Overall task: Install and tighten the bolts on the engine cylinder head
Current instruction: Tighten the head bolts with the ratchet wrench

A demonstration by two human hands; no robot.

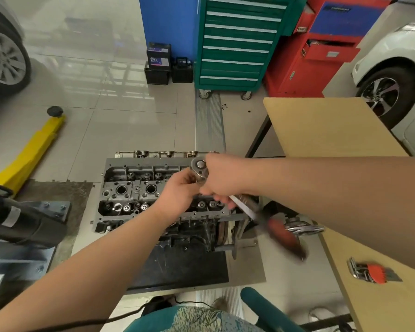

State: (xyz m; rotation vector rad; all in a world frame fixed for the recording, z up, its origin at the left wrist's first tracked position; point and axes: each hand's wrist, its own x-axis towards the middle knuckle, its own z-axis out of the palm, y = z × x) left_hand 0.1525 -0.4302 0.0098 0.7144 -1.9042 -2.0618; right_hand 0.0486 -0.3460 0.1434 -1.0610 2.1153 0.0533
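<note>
The grey engine cylinder head (134,188) sits on its block on the floor, valve springs and spark plug holes facing up. Above its right end I hold a ratchet wrench (199,167) with a red and black handle that runs down to the right, blurred. My right hand (222,179) grips the shaft just below the ratchet's head. My left hand (180,192) pinches something under the head; what it holds is hidden by the fingers. I cannot make out any bolts.
A wooden table (328,125) stands at the right, with a set of keys or sockets (374,271) on its near part. A yellow floor jack (31,149) lies at the left. A green tool cabinet (235,41), a red cabinet (321,56) and car wheels stand behind.
</note>
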